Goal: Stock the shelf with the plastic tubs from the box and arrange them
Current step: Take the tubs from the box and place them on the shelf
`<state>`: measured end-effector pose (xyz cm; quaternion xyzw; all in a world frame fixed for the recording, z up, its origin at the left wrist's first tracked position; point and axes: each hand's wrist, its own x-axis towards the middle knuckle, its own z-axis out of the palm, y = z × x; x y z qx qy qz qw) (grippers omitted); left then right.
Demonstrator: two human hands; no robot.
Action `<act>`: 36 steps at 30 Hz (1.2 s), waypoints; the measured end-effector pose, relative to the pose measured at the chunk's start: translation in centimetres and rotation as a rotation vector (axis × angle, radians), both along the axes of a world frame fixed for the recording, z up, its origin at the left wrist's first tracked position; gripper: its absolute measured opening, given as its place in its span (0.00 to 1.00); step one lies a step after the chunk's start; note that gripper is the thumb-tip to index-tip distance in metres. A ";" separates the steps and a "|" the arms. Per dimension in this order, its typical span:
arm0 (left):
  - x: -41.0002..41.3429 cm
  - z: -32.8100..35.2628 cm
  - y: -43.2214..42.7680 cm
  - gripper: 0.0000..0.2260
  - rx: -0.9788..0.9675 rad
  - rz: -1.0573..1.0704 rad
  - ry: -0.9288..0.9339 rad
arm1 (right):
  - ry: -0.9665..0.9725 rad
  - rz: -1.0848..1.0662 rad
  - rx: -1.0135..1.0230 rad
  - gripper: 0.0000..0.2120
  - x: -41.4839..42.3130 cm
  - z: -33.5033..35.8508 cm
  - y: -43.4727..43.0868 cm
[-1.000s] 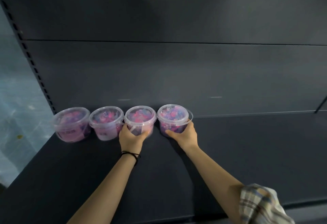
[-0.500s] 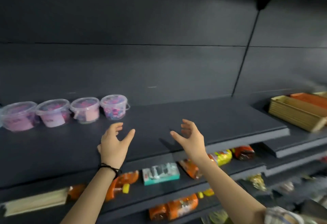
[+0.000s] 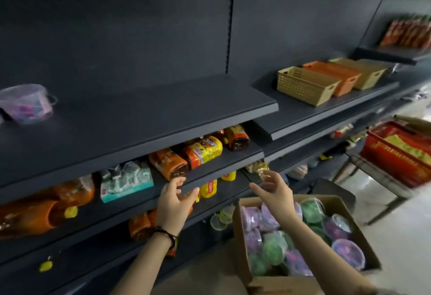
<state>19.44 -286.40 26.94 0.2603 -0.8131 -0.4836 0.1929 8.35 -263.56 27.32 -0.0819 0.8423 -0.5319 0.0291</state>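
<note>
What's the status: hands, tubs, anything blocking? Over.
Left hand, right hand open, empty. One clear plastic tub on dark shelf; purple and green tubs in cardboard box. Nothing blocking box.

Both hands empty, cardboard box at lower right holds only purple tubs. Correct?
Not quite. The head view shows the cardboard box holding green tubs as well as purple tubs. The rest holds: the left hand and the right hand are both empty.
</note>
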 end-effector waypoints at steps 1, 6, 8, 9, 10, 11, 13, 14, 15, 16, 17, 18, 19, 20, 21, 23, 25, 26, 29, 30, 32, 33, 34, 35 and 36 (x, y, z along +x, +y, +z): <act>-1.0 -1.2 0.9 0.16 0.019 -0.009 -0.030 | -0.032 -0.015 0.020 0.27 -0.7 -1.1 1.3; -7.0 -8.0 5.5 0.16 0.120 -0.038 -0.184 | -0.163 -0.065 0.102 0.28 -4.9 -7.4 6.6; -9.3 -10.7 7.5 0.17 0.172 -0.048 -0.240 | -0.220 -0.054 0.121 0.26 -6.7 -9.7 8.2; -10.3 -11.8 8.6 0.18 0.189 -0.058 -0.261 | -0.246 -0.047 0.126 0.25 -7.5 -10.8 8.8; -11.2 -12.9 9.6 0.18 0.202 -0.069 -0.282 | -0.266 -0.045 0.129 0.25 -8.3 -11.9 9.3; -12.1 -13.9 10.5 0.19 0.212 -0.075 -0.303 | -0.292 -0.047 0.131 0.25 -9.0 -13.0 9.8; -13.8 -16.1 12.0 0.19 0.233 -0.063 -0.346 | -0.342 -0.050 0.130 0.26 -10.5 -15.5 10.7; -14.5 -17.2 12.7 0.19 0.255 -0.039 -0.366 | -0.359 -0.050 0.135 0.27 -11.3 -16.9 11.1; -15.2 -18.5 13.4 0.20 0.279 -0.009 -0.378 | -0.368 -0.051 0.144 0.27 -12.2 -18.3 11.4; -15.9 -19.7 14.0 0.21 0.302 0.022 -0.388 | -0.370 -0.045 0.155 0.27 -13.1 -19.8 11.7; -16.7 -21.1 14.7 0.21 0.323 0.049 -0.398 | -0.375 -0.039 0.162 0.27 -14.1 -21.3 11.9; -17.5 -22.5 15.5 0.21 0.343 0.070 -0.410 | -0.373 -0.018 0.176 0.27 -15.2 -22.9 12.1; -18.3 -24.0 16.3 0.22 0.360 0.083 -0.420 | -0.376 0.004 0.188 0.28 -16.4 -24.5 12.2; -19.1 -25.5 17.1 0.22 0.374 0.089 -0.425 | -0.375 0.032 0.205 0.29 -17.4 -26.1 12.2; -20.0 -27.0 17.9 0.23 0.394 0.093 -0.418 | -0.372 0.061 0.213 0.30 -18.6 -27.6 12.2; -21.5 -30.2 19.2 0.25 0.441 0.112 -0.389 | -0.358 0.116 0.218 0.32 -20.5 -31.0 12.1; -22.6 -33.6 19.8 0.28 0.423 0.152 -0.378 | -0.309 0.167 0.250 0.36 -22.1 -34.4 11.9; -23.2 -35.1 20.0 0.31 0.391 0.167 -0.385 | -0.276 0.190 0.277 0.39 -22.7 -36.0 11.7; -24.4 -38.9 20.8 0.42 0.321 0.200 -0.393 | -0.175 0.283 0.373 0.46 -24.0 -39.5 11.2; -24.7 -39.7 21.1 0.44 0.312 0.228 -0.412 | -0.131 0.313 0.408 0.48 -24.2 -40.5 11.1; -25.5 -40.9 21.7 0.46 0.308 0.282 -0.455 | -0.050 0.336 0.482 0.50 -24.4 -41.8 11.1; -25.9 -41.5 22.0 0.44 0.319 0.301 -0.460 | -0.016 0.332 0.503 0.50 -24.5 -42.1 11.1; -26.2 -42.1 22.1 0.41 0.339 0.321 -0.468 | 0.006 0.325 0.514 0.49 -24.7 -42.3 11.1; -26.5 -42.6 22.0 0.36 0.359 0.345 -0.487 | 0.023 0.322 0.517 0.49 -24.8 -42.3 11.3; -26.7 -42.9 21.9 0.30 0.370 0.370 -0.505 | 0.033 0.324 0.515 0.50 -25.0 -42.2 11.5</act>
